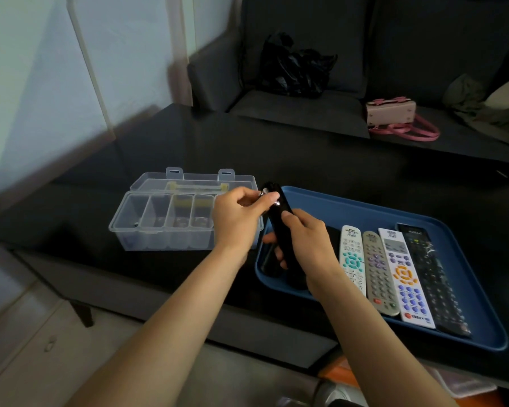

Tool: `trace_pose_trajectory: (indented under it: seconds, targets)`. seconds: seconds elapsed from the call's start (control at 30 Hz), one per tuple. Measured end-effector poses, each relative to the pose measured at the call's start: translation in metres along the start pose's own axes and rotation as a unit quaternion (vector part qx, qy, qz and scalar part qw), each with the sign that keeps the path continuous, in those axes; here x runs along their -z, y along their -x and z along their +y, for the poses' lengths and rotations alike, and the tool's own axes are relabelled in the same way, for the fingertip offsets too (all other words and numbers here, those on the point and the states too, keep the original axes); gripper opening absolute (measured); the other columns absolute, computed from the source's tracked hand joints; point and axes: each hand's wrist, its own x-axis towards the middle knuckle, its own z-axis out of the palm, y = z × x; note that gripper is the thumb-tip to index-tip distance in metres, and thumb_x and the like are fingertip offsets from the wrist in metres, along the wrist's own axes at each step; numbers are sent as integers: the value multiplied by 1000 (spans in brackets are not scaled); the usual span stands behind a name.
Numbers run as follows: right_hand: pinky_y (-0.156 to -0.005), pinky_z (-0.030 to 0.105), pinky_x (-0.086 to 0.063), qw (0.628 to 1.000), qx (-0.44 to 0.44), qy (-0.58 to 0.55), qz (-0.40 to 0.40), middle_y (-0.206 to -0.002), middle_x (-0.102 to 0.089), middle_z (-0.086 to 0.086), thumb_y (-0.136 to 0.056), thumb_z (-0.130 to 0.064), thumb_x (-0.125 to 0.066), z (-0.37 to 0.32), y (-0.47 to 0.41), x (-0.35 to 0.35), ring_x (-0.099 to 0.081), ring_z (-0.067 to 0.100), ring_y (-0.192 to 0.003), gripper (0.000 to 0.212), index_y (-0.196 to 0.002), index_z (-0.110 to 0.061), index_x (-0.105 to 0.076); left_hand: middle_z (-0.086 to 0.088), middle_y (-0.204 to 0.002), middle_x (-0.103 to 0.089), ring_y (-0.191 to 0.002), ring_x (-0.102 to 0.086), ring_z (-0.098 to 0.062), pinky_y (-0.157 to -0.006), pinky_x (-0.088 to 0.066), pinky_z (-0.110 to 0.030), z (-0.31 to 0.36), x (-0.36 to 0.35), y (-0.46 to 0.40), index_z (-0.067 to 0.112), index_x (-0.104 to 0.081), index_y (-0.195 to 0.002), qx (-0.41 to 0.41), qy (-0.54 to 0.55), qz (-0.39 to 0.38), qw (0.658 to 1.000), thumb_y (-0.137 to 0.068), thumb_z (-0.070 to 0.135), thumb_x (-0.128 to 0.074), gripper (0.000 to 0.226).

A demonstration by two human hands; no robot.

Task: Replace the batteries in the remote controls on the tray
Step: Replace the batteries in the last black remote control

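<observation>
My right hand (304, 242) grips a black remote (277, 214) and holds it tilted above the left end of the blue tray (465, 312). My left hand (241, 218) pinches a small silver-ended battery (260, 195) at the remote's upper end. On the tray lie a white remote with teal buttons (351, 259), a grey remote (378, 274), a white remote with orange and blue buttons (404, 277) and a long black remote (434, 277). Another dark remote (269, 261) lies under my right hand, partly hidden.
A clear plastic compartment box (165, 221) with its lid open stands left of the tray on the dark glossy table (306, 154). Behind the table is a grey sofa with a black bag (294, 69) and a pink handbag (394, 116).
</observation>
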Motion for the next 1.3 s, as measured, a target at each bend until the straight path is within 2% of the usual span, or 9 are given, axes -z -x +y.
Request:
trace_pose_trajectory:
  seconds: [0.2,0.3,0.43,0.7,0.83,0.97,1.13,1.2,1.3]
  targets:
    - [-39,23,-37,993,-52,-98,-48,-71,-66,11,-101,-21,-40,-4,5,3,-46,14,-45,23,-107,-7,-56,1,-86,-67,-82,-65,-7,-76,-51,-20,4,8,-9,18,-48,-87,6,81,-10,997,-96,10,-45,12]
    - [-39,23,-38,993,-47,-93,-53,-71,-67,10,-101,-21,-40,-5,5,4,-46,14,-45,23,-107,-7,-57,7,-73,-53,-64,-51,-5,-60,-37,-11,6,15,-8,15,-53,-102,-90,-157,-39,983,-98,10,-36,18]
    - [-41,24,-39,998,-23,-52,-41,-69,-68,8,-101,-21,-39,-5,5,6,-48,13,-45,22,-103,-10,-58,5,-79,-51,-77,-47,-9,-69,-28,-12,5,19,-5,9,-59,-116,-229,-329,-59,914,-88,27,-60,33]
    - [-41,25,-41,998,32,48,-1,-65,-68,3,-100,-23,-41,2,4,1,-49,14,-46,22,-97,-14,-61,-4,-93,-64,-80,-53,-12,-65,-32,-10,5,22,-11,13,-62,-118,-251,-297,-92,917,-79,19,-72,41]
    - [-42,24,-42,995,57,82,14,-63,-67,1,-99,-24,-41,3,3,0,-51,12,-46,21,-95,-17,-61,-12,-100,-64,-92,-60,-24,-75,-31,-11,4,23,-12,8,-59,-122,-283,-321,-108,897,-80,14,-71,45]
    - [-41,22,-41,993,66,95,20,-62,-66,3,-99,-24,-42,3,2,0,-50,8,-43,20,-93,-19,-61,-13,-105,-62,-95,-58,-24,-79,-41,-25,0,22,-10,8,-53,-129,-301,-372,-108,871,-86,19,-64,46]
    - [-39,21,-40,993,63,100,20,-61,-67,5,-99,-24,-43,3,2,-3,-51,8,-40,21,-93,-19,-62,-15,-83,-64,-81,-59,-31,-66,-52,-42,-5,23,-8,3,-63,-115,-328,-426,-128,833,-84,0,-61,31]
    - [-39,20,-40,994,57,93,16,-60,-67,6,-99,-23,-43,2,3,-5,-50,9,-39,21,-93,-18,-62,-14,-72,-64,-69,-60,-30,-58,-50,-37,-6,25,-11,2,-68,-104,-347,-414,-117,834,-83,0,-62,22]
    - [-39,21,-40,994,62,87,27,-62,-67,7,-98,-23,-43,1,3,-3,-50,10,-40,21,-92,-17,-62,-13,-81,-67,-72,-61,-23,-63,-40,-23,-4,22,-7,3,-66,-112,-312,-360,-107,873,-87,8,-60,25]
